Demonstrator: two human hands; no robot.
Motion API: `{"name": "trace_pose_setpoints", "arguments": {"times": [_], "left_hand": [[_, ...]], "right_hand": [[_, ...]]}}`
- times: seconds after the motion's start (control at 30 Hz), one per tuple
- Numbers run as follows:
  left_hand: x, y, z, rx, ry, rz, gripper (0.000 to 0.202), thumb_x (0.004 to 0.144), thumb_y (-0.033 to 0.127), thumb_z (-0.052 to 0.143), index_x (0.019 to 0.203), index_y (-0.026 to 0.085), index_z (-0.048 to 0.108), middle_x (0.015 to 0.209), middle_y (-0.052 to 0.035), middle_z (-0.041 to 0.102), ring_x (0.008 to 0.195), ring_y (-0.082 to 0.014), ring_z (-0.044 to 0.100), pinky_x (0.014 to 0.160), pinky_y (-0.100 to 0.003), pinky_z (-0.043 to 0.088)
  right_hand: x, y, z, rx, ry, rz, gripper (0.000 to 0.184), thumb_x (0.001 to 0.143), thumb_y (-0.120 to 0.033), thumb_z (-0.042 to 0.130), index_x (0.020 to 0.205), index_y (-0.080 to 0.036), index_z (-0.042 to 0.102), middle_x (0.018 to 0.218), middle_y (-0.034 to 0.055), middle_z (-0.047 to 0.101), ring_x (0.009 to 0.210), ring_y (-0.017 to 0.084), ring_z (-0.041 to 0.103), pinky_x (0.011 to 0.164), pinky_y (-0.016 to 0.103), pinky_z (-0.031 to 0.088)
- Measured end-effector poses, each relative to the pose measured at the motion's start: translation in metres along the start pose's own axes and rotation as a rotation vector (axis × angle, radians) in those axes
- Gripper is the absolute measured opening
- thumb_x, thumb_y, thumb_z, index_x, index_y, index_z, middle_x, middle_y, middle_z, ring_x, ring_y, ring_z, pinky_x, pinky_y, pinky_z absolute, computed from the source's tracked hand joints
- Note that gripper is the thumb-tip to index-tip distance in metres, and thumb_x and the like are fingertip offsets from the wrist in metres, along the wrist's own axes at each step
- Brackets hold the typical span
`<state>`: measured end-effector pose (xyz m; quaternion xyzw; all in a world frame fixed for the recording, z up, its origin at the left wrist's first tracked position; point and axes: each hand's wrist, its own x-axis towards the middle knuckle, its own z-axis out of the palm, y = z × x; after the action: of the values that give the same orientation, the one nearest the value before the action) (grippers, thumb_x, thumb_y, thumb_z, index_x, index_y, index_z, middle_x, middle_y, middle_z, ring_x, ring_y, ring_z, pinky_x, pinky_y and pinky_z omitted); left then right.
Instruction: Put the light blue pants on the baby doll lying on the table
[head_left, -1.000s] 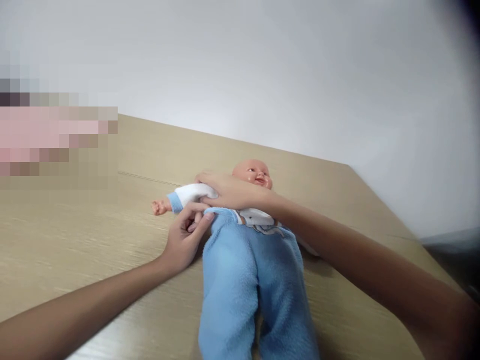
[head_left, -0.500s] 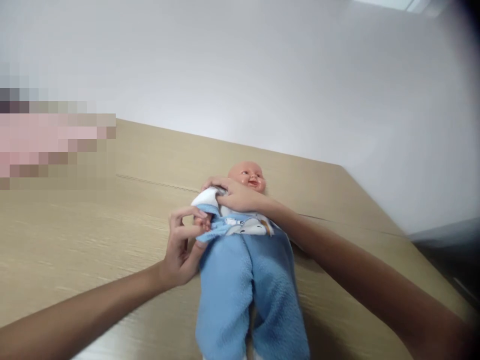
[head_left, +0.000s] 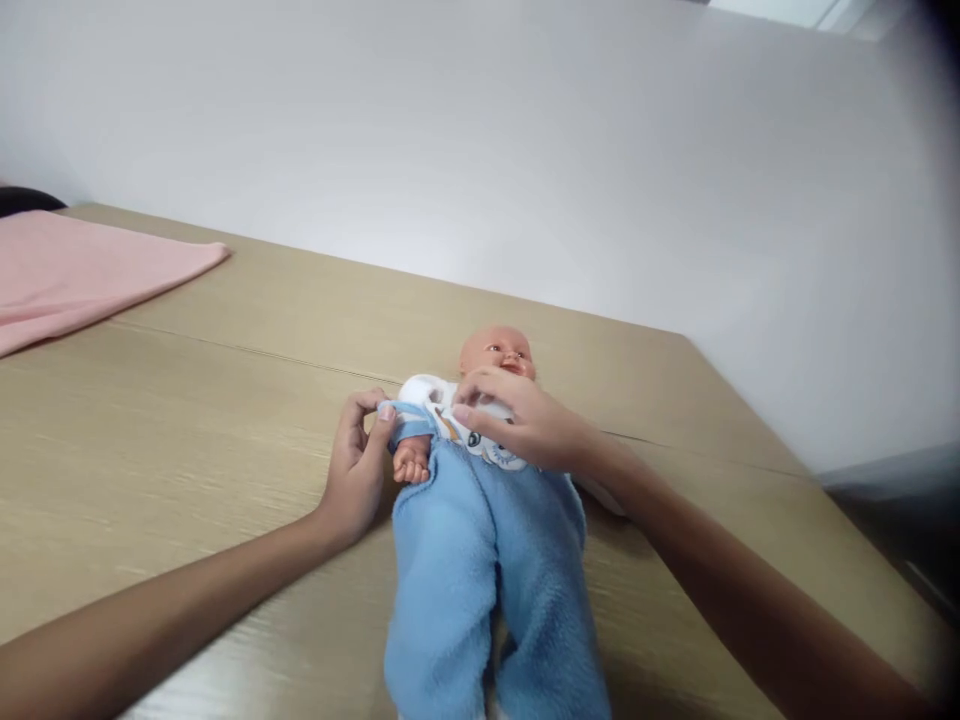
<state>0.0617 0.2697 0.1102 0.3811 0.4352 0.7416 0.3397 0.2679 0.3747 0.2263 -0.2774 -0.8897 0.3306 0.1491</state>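
Note:
A baby doll point(head_left: 499, 352) lies on its back on the wooden table point(head_left: 187, 420), head away from me. It wears a white top with blue cuffs and fluffy blue trousers point(head_left: 480, 580). My left hand point(head_left: 358, 468) pinches the blue cuff of the doll's sleeve point(head_left: 405, 418), with the doll's small hand sticking out just below it. My right hand point(head_left: 525, 420) rests on the doll's chest with fingers curled, gripping the white top point(head_left: 431, 392).
A pink cloth point(head_left: 82, 275) lies flat at the table's far left. A white wall stands behind the table. The table's right edge runs diagonally down to the right, with dark floor beyond it.
The doll's arm has swung from pointing out left to lying down along its side. My left hand followed with the cuff, and my right hand shifted from the shoulder to the chest.

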Motion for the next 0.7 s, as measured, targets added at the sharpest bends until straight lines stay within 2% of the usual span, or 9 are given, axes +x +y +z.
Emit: {"name": "trace_pose_setpoints", "arguments": {"times": [0.1, 0.2, 0.3, 0.4, 0.47, 0.6, 0.7], "left_hand": [[0.004, -0.004, -0.002, -0.016, -0.057, -0.104, 0.043, 0.101, 0.066, 0.082, 0.105, 0.026, 0.069, 0.101, 0.0009, 0.069, 0.089, -0.0160, 0.063, 0.083, -0.026, 0.055], [0.010, -0.009, -0.003, -0.015, -0.057, -0.178, 0.044, 0.101, 0.067, 0.080, 0.106, 0.026, 0.065, 0.098, 0.0016, 0.070, 0.087, -0.0158, 0.064, 0.079, -0.025, 0.055], [0.024, -0.011, 0.000, 0.000, -0.048, -0.274, 0.051, 0.092, 0.067, 0.089, 0.107, 0.027, 0.063, 0.090, 0.0024, 0.072, 0.076, -0.0154, 0.064, 0.069, -0.025, 0.053], [0.039, -0.013, 0.003, 0.000, -0.079, -0.379, 0.059, 0.078, 0.067, 0.098, 0.104, 0.026, 0.065, 0.084, 0.0025, 0.072, 0.072, -0.0161, 0.064, 0.064, -0.025, 0.052], [0.046, -0.014, 0.002, 0.039, -0.108, -0.374, 0.058, 0.077, 0.068, 0.098, 0.102, 0.025, 0.068, 0.088, 0.0003, 0.074, 0.079, -0.0178, 0.068, 0.069, -0.026, 0.056], [0.050, -0.015, -0.006, 0.119, -0.188, -0.260, 0.046, 0.090, 0.064, 0.091, 0.102, 0.024, 0.072, 0.103, -0.0013, 0.076, 0.097, -0.0174, 0.071, 0.084, -0.025, 0.058], [0.053, -0.014, -0.006, 0.066, -0.218, -0.291, 0.046, 0.090, 0.063, 0.090, 0.105, 0.026, 0.068, 0.100, 0.0002, 0.075, 0.089, -0.0168, 0.070, 0.077, -0.025, 0.057]], "right_hand": [[-0.010, 0.009, 0.008, -0.011, 0.065, 0.035, 0.033, 0.107, -0.054, 0.065, 0.096, -0.023, 0.066, 0.094, 0.0035, 0.072, 0.089, 0.023, 0.065, 0.086, 0.038, 0.048], [-0.010, 0.029, 0.019, 0.193, 0.147, 0.107, 0.039, 0.102, -0.063, 0.070, 0.098, -0.027, 0.054, 0.089, -0.0014, 0.062, 0.082, 0.020, 0.057, 0.076, 0.035, 0.045], [-0.006, 0.045, 0.029, 0.362, 0.203, 0.129, 0.046, 0.096, -0.066, 0.076, 0.100, -0.028, 0.049, 0.089, -0.0028, 0.056, 0.083, 0.020, 0.054, 0.074, 0.032, 0.044], [-0.004, 0.053, 0.035, 0.427, 0.271, 0.113, 0.049, 0.094, -0.066, 0.079, 0.098, -0.029, 0.047, 0.088, -0.0036, 0.051, 0.082, 0.019, 0.051, 0.072, 0.031, 0.043], [-0.005, 0.055, 0.037, 0.466, 0.285, 0.103, 0.050, 0.094, -0.066, 0.079, 0.097, -0.029, 0.046, 0.088, -0.0041, 0.049, 0.081, 0.018, 0.049, 0.071, 0.030, 0.041], [-0.007, 0.058, 0.037, 0.512, 0.285, 0.096, 0.050, 0.094, -0.064, 0.081, 0.096, -0.028, 0.047, 0.090, -0.0042, 0.049, 0.080, 0.017, 0.047, 0.069, 0.029, 0.039], [-0.006, 0.058, 0.037, 0.511, 0.299, 0.093, 0.051, 0.093, -0.065, 0.082, 0.095, -0.028, 0.047, 0.088, -0.0046, 0.048, 0.080, 0.017, 0.047, 0.070, 0.029, 0.039]]}}
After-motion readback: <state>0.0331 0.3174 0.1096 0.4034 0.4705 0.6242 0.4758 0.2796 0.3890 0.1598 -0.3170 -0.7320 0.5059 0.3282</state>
